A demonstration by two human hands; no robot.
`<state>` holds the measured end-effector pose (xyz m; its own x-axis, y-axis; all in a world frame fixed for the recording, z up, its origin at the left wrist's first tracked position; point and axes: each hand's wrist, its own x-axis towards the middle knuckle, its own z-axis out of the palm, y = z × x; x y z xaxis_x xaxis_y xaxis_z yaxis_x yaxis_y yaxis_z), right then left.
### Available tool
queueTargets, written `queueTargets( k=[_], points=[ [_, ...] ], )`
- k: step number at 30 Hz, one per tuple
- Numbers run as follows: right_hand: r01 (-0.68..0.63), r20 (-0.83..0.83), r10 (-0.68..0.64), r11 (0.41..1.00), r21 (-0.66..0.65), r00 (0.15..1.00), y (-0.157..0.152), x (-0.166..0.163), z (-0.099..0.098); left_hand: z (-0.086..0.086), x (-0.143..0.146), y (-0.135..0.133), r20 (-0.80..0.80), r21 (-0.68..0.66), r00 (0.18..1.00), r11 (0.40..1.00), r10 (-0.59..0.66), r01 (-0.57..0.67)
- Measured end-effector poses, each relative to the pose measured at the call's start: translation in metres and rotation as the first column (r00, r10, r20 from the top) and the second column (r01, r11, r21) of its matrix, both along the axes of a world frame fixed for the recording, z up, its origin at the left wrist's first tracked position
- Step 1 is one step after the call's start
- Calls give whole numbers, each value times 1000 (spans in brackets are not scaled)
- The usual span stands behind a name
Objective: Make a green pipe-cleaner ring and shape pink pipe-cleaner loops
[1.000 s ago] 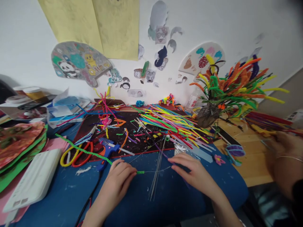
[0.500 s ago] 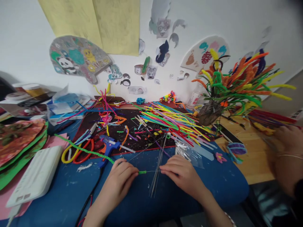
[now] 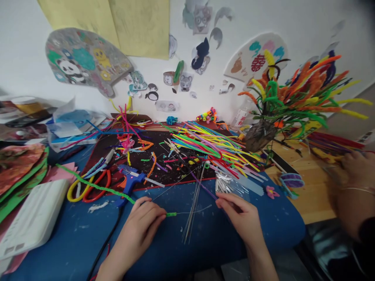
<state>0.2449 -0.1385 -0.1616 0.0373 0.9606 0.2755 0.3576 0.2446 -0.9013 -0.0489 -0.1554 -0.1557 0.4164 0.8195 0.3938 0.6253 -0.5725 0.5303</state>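
The green stem [image 3: 93, 183] is fuzzy and bright, lumpy along its length as if twisted, and bends gently as it slants down from the left side of the table [image 3: 164, 242] into my left hand [image 3: 146, 218], over the front part of the blue top. My left thumb and fingers are closed around it, and a short, straight green stub pokes out past them. From that stub a thin, bare wire [image 3: 202, 210] runs on, fairly level and then curving up at its loose tip, crossing the bundle of thin wires [image 3: 191, 214] that points at the table's front edge. My right hand [image 3: 240, 212] is near that tip but apart from it, thumb and forefinger narrow together at the purple stem [image 3: 203, 187]; I cannot tell whether they grip it. The blue glue gun [image 3: 133, 180] lies behind the green stem, towards the table's back edge.
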Motion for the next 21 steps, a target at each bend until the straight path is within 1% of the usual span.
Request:
queueTargets(
  k=[1,3,5,6,7,8,10,12,14,15,16,17,18,19,20,21],
  points=[
    [-27,-29,26,999,-24,999,-1,-1,-1,0,0,0,-4,4,1000,1000,-3,3],
    [-167,-99,158,982,-87,982,-4,-6,-1,0,1,0,-12,12,1000,1000,-10,11],
    [-329,-214,294,932,-149,931,-7,-16,0,1,2,0,-16,16,1000,1000,-21,21],
    [-372,-275,317,910,-181,908,-8,-22,1,1,2,-1,-19,17,1000,1000,-25,25],
    [-384,-325,304,897,-218,896,-8,-27,1,2,2,-1,-22,17,999,999,-27,28],
    [-369,-359,266,893,-259,895,-8,-31,1,2,2,-1,-25,20,999,999,-29,30],
    [-282,-375,147,899,-336,915,-7,-35,0,2,2,-2,-32,29,999,999,-31,32],
    [-168,-336,37,914,-370,941,-6,-31,-1,1,1,-2,-32,38,999,999,-24,25],
    [-33,-274,-70,935,-353,959,-5,-22,-3,1,0,-2,-26,43,1000,999,-14,15],
    [67,-234,-148,943,-325,961,-5,-15,-4,1,0,-2,-24,45,1000,999,-11,12],
    [188,-189,-245,942,-278,951,-4,-8,-5,1,0,-2,-22,47,1000,999,-9,10],
    [314,-142,-347,926,-211,927,-4,-1,-6,1,0,-2,-20,50,1000,999,-10,11],
    [413,-88,-425,902,-129,901,-2,6,-6,1,0,-2,-18,54,1000,998,-12,13],
    [465,-27,-466,885,-38,884,-1,12,-6,1,1,-2,-16,56,1000,998,-15,16],
    [452,45,-454,891,48,890,0,17,-5,1,1,-2,-14,55,1000,998,-17,17],
    [391,123,-406,912,124,906,1,19,-3,1,1,-2,-13,54,1000,998,-19,20]
  ],
)
